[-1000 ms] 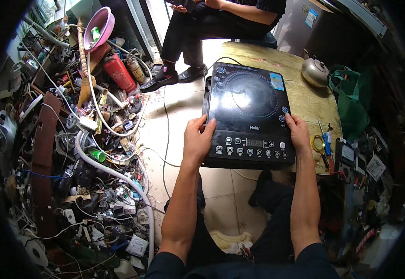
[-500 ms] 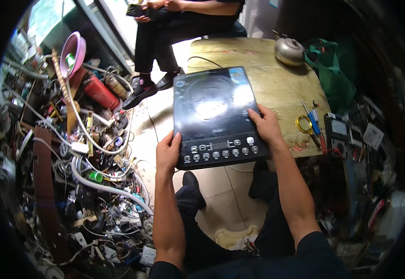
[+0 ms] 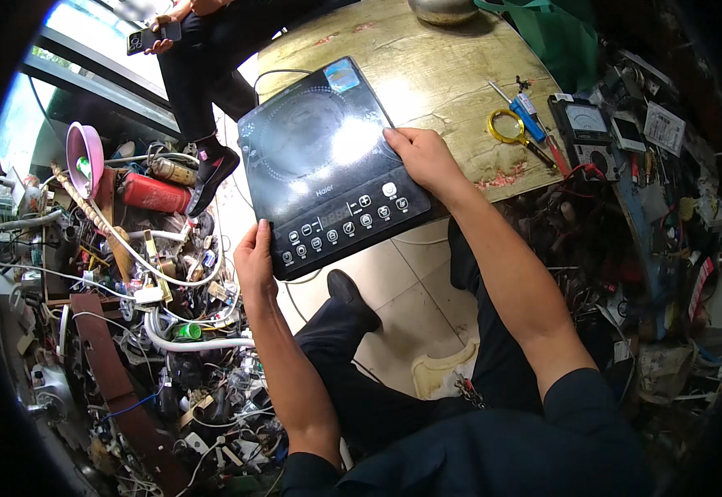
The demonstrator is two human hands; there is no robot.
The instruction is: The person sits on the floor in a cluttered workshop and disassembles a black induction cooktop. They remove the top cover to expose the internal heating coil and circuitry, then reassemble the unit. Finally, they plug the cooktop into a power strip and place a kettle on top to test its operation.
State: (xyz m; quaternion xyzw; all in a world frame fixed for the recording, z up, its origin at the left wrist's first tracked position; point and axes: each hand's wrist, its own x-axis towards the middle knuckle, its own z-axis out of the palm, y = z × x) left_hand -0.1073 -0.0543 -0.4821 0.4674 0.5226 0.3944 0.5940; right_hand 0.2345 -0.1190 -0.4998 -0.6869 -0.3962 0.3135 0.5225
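Black glass fills the middle of my view: the cooker [image 3: 324,161], held up in front of the lap, its button panel toward the lower edge. I have it in both hands. The left hand [image 3: 255,263] grips its left side near the lower corner, thumb on top; the right hand [image 3: 429,166] grips its right side higher up, thumb over the rim. The fingers underneath are hidden from me, so I can't tell how far they reach.

Over the last half second the whole scene has rolled anticlockwise, and the cooker now sits slanted, further left of centre. The table [image 3: 452,79] has risen toward the top, and the kettle [image 3: 442,10] is cut off by the upper edge. Both thumbs keep much the same places, so I judge the cooker is being carried with the turn, not regripped.

Its upper part overlaps the table in my view; whether they touch, I can't tell. Right of centre, a magnifying glass [image 3: 507,126] lies beside a blue tool [image 3: 528,124], with a meter [image 3: 583,120] beyond. At upper left, another person's hand holds a phone [image 3: 152,38].
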